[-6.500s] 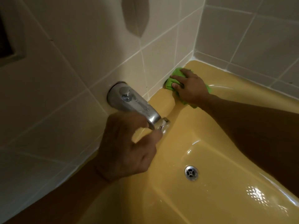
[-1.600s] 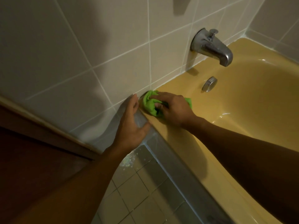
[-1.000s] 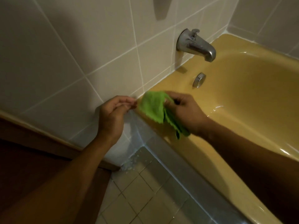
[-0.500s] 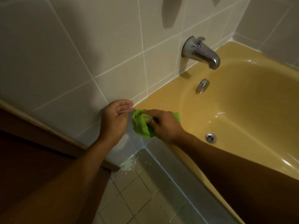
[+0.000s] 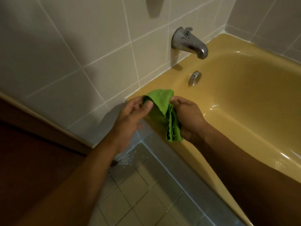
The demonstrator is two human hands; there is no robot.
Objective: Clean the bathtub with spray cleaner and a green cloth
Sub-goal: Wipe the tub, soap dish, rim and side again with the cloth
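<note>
**Two grips on one cloth, over the tub corner**

Cloth was held in the air between both hands, just above the rim's near corner. Left hand pinched the upper edge. Right hand was clamped on the bunched side, with the folds hanging below its palm. Long axis ran steeply down and to the right. Cloth lay just left of the right grip, which was nearer the basin. Probably refolding before the next wipe.
</note>
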